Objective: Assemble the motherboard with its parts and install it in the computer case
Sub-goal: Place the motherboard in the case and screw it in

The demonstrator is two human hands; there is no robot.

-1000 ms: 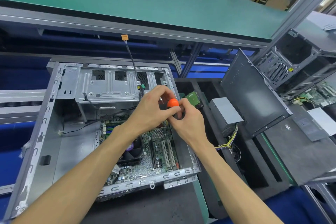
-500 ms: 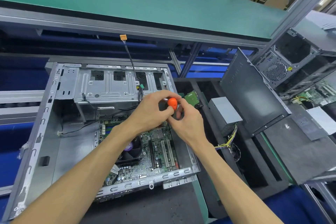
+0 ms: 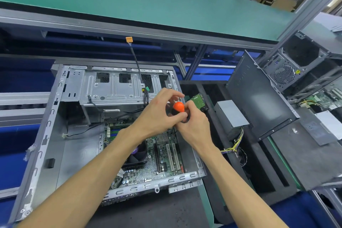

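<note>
Motherboard (image 3: 162, 155) lies flat inside the open computer case (image 3: 46, 144), which rests on its side on the workbench; the board sits against the case's right edge, with its cooler fan (image 3: 137, 153) and white expansion slots showing. Both hands meet above the board's upper right corner. The left hand (image 3: 157, 116) and the right hand (image 3: 192, 126) each curl their fingers around a screwdriver with an orange handle top (image 3: 178, 106), its shaft pointing down toward the board and mostly hidden. Placement of the board looks done; fastening it appears under way. Still loose, by the look of it: a black cable with an orange plug (image 3: 129, 39) standing above the drive cage, and a power supply (image 3: 231, 116) and a hard drive (image 3: 198, 101) outside the case.
</note>
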